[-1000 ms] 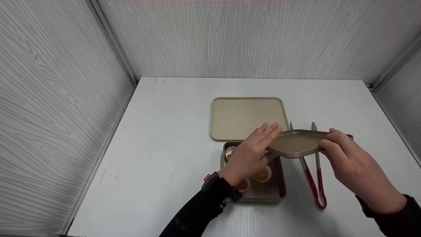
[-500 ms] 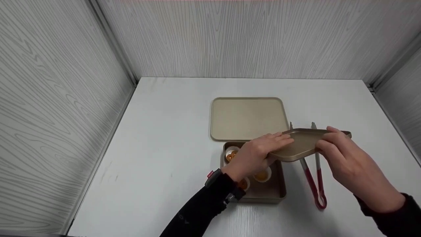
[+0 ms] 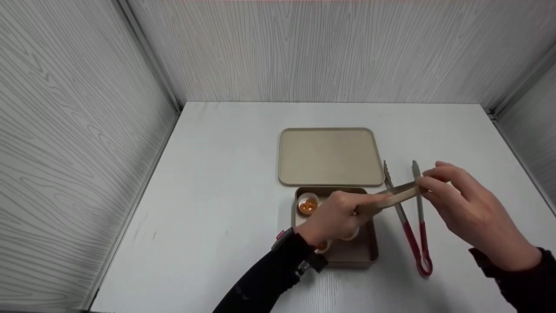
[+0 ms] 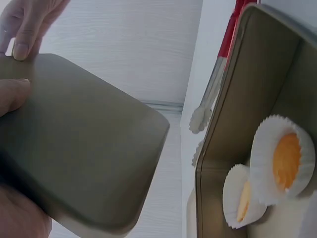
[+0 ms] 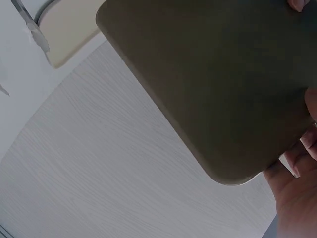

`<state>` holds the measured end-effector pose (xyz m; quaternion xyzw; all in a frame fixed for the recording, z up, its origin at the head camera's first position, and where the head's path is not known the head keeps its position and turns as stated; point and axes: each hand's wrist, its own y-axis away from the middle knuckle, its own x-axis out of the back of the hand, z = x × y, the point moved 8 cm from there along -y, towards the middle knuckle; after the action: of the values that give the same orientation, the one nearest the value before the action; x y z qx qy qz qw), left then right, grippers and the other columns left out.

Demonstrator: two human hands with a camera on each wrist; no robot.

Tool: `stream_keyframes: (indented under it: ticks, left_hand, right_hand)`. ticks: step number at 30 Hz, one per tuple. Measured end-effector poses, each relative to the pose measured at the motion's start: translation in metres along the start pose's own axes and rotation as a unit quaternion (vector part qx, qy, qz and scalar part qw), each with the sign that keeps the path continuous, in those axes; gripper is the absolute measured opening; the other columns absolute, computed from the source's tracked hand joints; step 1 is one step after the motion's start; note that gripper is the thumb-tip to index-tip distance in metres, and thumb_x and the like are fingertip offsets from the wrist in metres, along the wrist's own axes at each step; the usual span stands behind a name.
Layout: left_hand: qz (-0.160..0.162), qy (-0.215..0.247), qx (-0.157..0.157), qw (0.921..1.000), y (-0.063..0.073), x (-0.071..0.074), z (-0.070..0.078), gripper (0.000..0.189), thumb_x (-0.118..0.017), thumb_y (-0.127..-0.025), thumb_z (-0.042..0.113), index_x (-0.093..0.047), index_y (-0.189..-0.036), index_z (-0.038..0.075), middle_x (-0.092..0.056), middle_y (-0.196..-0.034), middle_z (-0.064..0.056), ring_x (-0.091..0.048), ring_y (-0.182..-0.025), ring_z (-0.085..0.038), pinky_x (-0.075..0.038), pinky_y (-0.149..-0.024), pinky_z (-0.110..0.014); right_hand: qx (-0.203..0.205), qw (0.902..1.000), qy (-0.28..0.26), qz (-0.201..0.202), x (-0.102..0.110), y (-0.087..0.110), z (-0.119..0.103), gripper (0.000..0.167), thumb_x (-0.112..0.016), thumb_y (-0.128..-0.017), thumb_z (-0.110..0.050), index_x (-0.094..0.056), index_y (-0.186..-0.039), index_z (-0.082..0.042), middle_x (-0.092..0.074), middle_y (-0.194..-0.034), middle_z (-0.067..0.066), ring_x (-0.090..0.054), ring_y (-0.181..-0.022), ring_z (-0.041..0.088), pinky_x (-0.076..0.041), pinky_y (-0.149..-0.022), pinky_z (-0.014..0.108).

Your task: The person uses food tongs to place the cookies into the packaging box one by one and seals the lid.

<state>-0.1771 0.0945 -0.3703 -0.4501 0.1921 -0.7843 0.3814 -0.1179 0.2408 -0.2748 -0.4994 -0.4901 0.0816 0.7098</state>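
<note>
Both hands hold a shallow gold-brown tray point(image 3: 404, 196) in the air, tilted so the head view sees it almost edge-on. My left hand point(image 3: 336, 217) pinches its left end above the deep pan point(image 3: 352, 264). At the other end, my right hand point(image 3: 471, 213) grips the rim, thumb and fingers on opposite sides. The wrist views show the tray's broad plain face. In the pan sit small cakes in white paper cups, one orange-topped cake point(image 3: 308, 206) at the far left corner; my left hand and forearm hide part of the rest.
Right of the pan, red-handled metal tongs point(image 3: 412, 237) lie spread on the white table point(image 3: 217, 174), partly under the held tray. Behind the pan a second shallow tray point(image 3: 330, 156) lies flat. Pale wood-grain walls point(image 3: 278, 52) enclose the table's back and sides.
The held tray has tipped from showing its inner face to nearly edge-on. My left hand has shifted slightly right and lower; the right hand's fingers have risen a little. Pan and tongs stay put.
</note>
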Motion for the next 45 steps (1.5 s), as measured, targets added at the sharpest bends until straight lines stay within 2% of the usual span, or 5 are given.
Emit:
stream_keyframes:
  ticks: [5, 10, 20, 27, 45]
  left_hand:
    - [0.033, 0.064, 0.046, 0.9963, 0.003, 0.0, -0.002, 0.012, -0.069, -0.098, 0.008, -0.074, -0.105, 0.0, -0.067, -0.074, -0.005, -0.052, -0.06, -0.006, -0.041, -0.06, -0.009]
    - [0.054, 0.157, 0.122, 0.9785, 0.006, 0.0, -0.006, 0.019, -0.071, -0.097, 0.012, -0.074, -0.111, -0.001, -0.078, -0.098, -0.012, -0.072, -0.085, -0.006, -0.057, -0.077, -0.016]
    - [0.109, 0.364, 0.303, 0.8741, 0.023, -0.001, -0.013, 0.03, -0.071, -0.097, 0.018, -0.07, -0.126, 0.011, -0.075, -0.112, 0.001, -0.074, -0.1, -0.012, -0.061, -0.084, -0.033]
    - [0.127, 0.412, 0.345, 0.8341, 0.035, 0.005, -0.014, 0.029, -0.07, -0.098, 0.021, -0.069, -0.126, 0.015, -0.075, -0.114, -0.002, -0.073, -0.103, -0.019, -0.061, -0.085, -0.037]
    - [0.15, 0.382, 0.413, 0.8132, 0.079, 0.026, -0.035, 0.033, -0.072, -0.095, 0.018, -0.065, -0.127, 0.011, -0.072, -0.111, -0.01, -0.071, -0.096, -0.023, -0.059, -0.081, -0.038]
  right_hand:
    - [-0.021, 0.9997, -0.002, -0.007, -0.003, 0.008, 0.015, 0.041, -0.049, -0.11, -0.029, -0.068, -0.115, 0.007, -0.064, -0.106, 0.025, -0.064, -0.096, 0.04, -0.037, -0.114, 0.02]
    - [-0.065, 0.9978, -0.007, -0.01, -0.005, 0.02, 0.034, 0.048, -0.051, -0.109, -0.037, -0.066, -0.123, 0.007, -0.061, -0.121, 0.028, -0.06, -0.113, 0.039, -0.037, -0.11, 0.013]
    - [-0.155, 0.9843, -0.083, 0.017, -0.018, 0.046, 0.068, 0.066, -0.058, -0.103, -0.045, -0.054, -0.14, 0.01, -0.055, -0.128, 0.031, -0.053, -0.124, 0.009, -0.04, -0.106, 0.013]
    - [-0.237, 0.9636, -0.12, -0.034, -0.046, 0.073, 0.074, 0.071, -0.07, -0.091, 0.009, -0.04, -0.155, 0.002, -0.058, -0.13, 0.022, -0.057, -0.114, -0.006, -0.046, -0.093, 0.006]
    - [-0.427, 0.8621, -0.219, -0.163, -0.121, 0.111, 0.05, 0.064, -0.057, -0.106, -0.018, -0.027, -0.164, -0.017, -0.062, -0.116, 0.014, -0.062, -0.09, 0.013, -0.055, -0.077, 0.015]
